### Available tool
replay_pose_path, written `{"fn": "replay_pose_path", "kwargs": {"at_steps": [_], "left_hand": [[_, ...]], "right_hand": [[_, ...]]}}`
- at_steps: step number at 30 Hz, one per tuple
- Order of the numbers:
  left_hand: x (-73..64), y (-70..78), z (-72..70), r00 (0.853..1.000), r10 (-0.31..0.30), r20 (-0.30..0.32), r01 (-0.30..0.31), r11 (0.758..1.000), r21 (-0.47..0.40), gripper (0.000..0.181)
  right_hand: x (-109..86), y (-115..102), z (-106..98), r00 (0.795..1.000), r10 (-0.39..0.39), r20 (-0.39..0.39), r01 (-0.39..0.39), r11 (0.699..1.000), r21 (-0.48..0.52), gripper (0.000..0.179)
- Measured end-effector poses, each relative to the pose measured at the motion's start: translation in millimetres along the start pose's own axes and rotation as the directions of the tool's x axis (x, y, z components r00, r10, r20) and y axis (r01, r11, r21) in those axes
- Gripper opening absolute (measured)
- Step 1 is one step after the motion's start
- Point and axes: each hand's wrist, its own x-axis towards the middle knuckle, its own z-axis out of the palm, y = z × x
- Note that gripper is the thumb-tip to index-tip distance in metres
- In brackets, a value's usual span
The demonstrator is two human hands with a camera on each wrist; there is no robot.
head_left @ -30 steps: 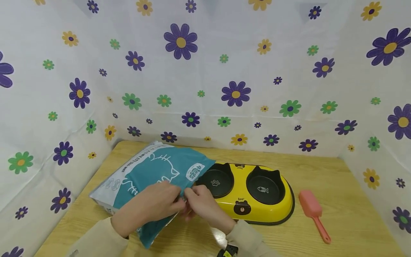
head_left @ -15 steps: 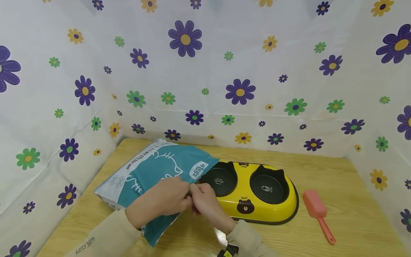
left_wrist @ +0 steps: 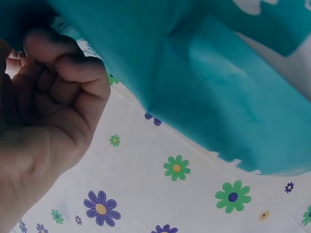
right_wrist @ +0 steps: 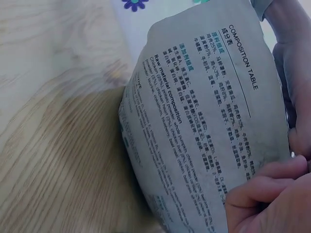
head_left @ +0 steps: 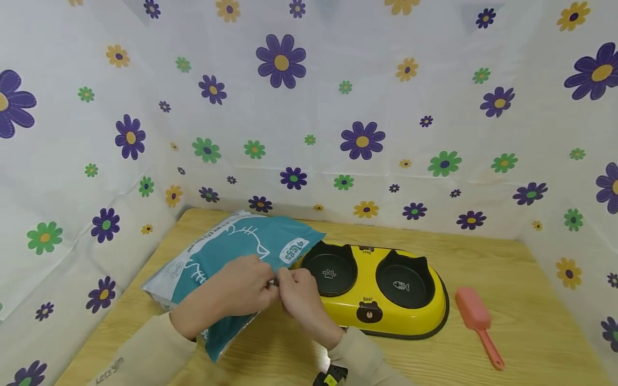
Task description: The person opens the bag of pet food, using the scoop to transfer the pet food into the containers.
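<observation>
A teal and white cat food bag lies slanted on the left of the table, its upper edge toward the person. Both hands meet at that edge. My left hand pinches it with curled fingers, and my right hand pinches it right beside. In the left wrist view the curled fingers of the left hand sit by the teal face of the bag. The right wrist view has the printed back of the bag, with the right hand's bent fingers at its edge. The pinched spot is mostly hidden.
A yellow double bowl stand with two black cat-eared bowls stands right of the bag, close to the right hand. Farther right lies a pink scoop on the wooden table. Flower-printed white sheeting walls in the back and sides.
Both hands have worked along the bag's edge, coming tight together and then shifting slightly left. The bag's upper part has tilted a little with them. Bowls and scoop have stayed put.
</observation>
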Motion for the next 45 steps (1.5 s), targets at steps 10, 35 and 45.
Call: {"fn": "replay_pose_path", "kwargs": {"at_steps": [10,35,45], "left_hand": [[-2.6,-8.8,-1.4,1.000,-0.005,0.001,0.005,0.995,-0.100,0.040],[-3.4,-21.9,1.4,0.980,-0.031,0.199,0.039,0.999,-0.037,0.038],[-4.4,-26.3,3.6,0.985,-0.012,0.171,0.023,0.998,-0.059,0.040]], "right_hand": [[2.1,0,6,0.995,-0.073,-0.064,0.067,0.994,-0.091,0.052],[1.9,20,-19,0.969,-0.183,0.167,0.222,0.941,-0.256,0.050],[3.4,25,-24,0.954,-0.223,0.201,0.284,0.888,-0.363,0.051]]}}
